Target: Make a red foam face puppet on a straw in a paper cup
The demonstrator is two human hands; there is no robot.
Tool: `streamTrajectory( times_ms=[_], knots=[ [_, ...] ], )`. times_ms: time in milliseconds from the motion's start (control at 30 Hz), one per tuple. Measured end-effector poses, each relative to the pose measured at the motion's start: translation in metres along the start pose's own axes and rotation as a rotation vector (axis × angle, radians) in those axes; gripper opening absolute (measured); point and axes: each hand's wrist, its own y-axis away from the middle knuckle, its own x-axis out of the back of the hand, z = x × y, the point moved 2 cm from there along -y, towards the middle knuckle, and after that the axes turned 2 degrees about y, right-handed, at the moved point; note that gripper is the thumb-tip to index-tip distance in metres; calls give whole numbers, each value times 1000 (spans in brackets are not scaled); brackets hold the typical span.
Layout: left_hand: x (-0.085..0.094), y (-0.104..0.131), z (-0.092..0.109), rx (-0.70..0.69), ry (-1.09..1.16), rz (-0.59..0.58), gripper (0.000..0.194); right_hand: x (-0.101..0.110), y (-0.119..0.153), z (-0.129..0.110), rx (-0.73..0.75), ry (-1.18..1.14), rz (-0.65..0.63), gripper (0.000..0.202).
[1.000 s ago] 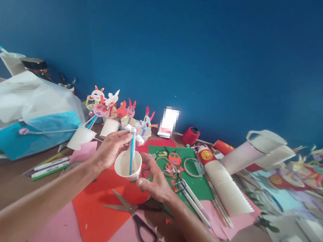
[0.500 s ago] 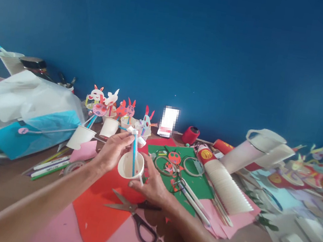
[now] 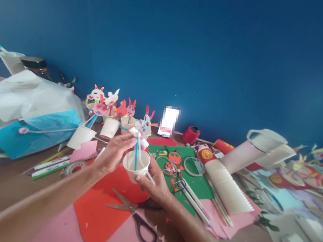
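Observation:
My left hand (image 3: 117, 149) pinches the top of a blue and white straw (image 3: 136, 153), where a small white piece sits. The straw's lower end is inside a white paper cup (image 3: 134, 175). Around the cup's right side my right hand (image 3: 154, 180) is wrapped, its thumb at the front. A white straw-like piece sticks out beside that thumb. Below the cup, open scissors (image 3: 133, 207) with black handles lie on red paper (image 3: 99, 209) and pink paper (image 3: 57, 227).
Behind stand cups with paper animal figures (image 3: 130, 110). Tape (image 3: 75, 168) and markers (image 3: 51, 166) lie left. Green paper (image 3: 200, 187), a row of stacked cups (image 3: 228, 183) and a white jug (image 3: 251, 148) are right. A plastic bag (image 3: 28, 97) is far left.
The cup and straw have moved slightly right with both hands. The straw stands more upright, and more of the tape roll shows beside my left wrist.

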Motion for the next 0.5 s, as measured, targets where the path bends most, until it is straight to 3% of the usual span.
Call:
streamTrajectory(
  times_ms=[167,367,500],
  knots=[
    [-2,4,-1,-15,-110,-27,23,-3,1,-2,29,-13,9,58],
    [-10,12,5,-304,-511,73,20,-5,3,-4,39,46,-36,54],
    [-10,12,1,-346,-603,90,21,-1,4,1,25,222,5,53]
  ],
)
